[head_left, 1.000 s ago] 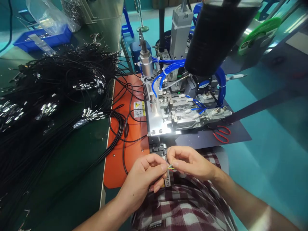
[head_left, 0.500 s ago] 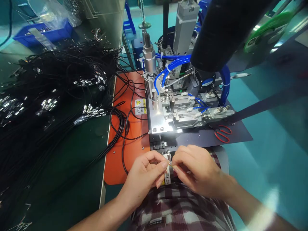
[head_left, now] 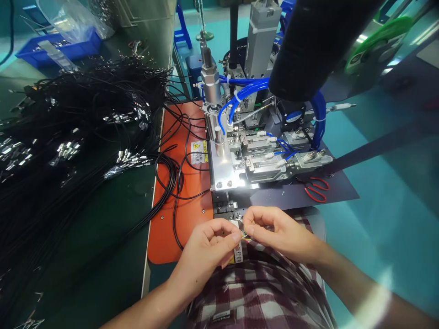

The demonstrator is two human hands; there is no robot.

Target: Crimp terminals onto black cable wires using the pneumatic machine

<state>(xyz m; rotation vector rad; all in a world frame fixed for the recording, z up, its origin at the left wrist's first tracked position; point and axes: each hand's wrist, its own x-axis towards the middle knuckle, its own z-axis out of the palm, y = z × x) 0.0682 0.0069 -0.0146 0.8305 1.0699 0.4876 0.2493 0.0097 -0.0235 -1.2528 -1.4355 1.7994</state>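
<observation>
My left hand (head_left: pixel 209 249) and my right hand (head_left: pixel 274 230) meet just in front of the machine, above my checked shirt. Both pinch the thin coloured wire ends (head_left: pixel 244 236) of a black cable between thumb and fingertips. The fingertips nearly touch each other. The black cable (head_left: pixel 175 224) runs left from my left hand over the orange mat (head_left: pixel 168 237). Directly beyond my hands stands the metal machine (head_left: pixel 240 155) with blue air hoses and a bright lit base plate.
A large heap of black cables with silver plug ends (head_left: pixel 68 137) covers the green bench at left. Red-handled scissors (head_left: pixel 317 189) lie on a dark sheet at the right of the machine. A blue bin (head_left: pixel 58 48) sits far left at the back.
My hands have stayed together at the same spot, with small shifts of the fingers on the wire ends. The view has wobbled slightly.
</observation>
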